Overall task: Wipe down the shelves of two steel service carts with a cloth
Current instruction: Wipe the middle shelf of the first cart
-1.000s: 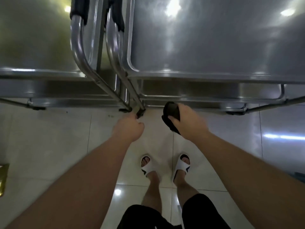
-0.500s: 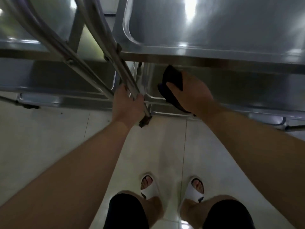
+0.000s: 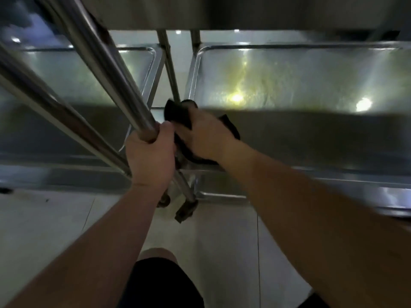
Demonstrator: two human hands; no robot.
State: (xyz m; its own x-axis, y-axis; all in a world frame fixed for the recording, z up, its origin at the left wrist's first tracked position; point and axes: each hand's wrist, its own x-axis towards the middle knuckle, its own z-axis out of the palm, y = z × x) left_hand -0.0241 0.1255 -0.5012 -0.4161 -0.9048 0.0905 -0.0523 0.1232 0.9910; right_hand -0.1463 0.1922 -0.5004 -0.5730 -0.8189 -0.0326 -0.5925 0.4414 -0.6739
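Two steel service carts stand side by side, and I look in under their top shelves. The right cart's middle shelf (image 3: 300, 81) shines with light reflections; the left cart's middle shelf (image 3: 73, 78) lies beside it. My left hand (image 3: 151, 152) is wrapped around a slanted steel leg tube (image 3: 115, 78) of the right cart. My right hand (image 3: 206, 136) presses a black cloth (image 3: 178, 112) onto the near left corner of the right cart's middle shelf. Most of the cloth is hidden under the hand.
A second slanted tube (image 3: 44, 103) of the left cart crosses at the left. Two upright posts (image 3: 171, 70) stand in the gap between the carts. A lower shelf rim (image 3: 222, 194) and caster feet (image 3: 186, 210) sit above the pale tiled floor (image 3: 55, 230). My knees show at the bottom.
My head has dropped lower, so the view now goes under the top shelf. My right hand with the cloth has moved in onto the middle shelf corner. My left hand has slid up the leg tube.
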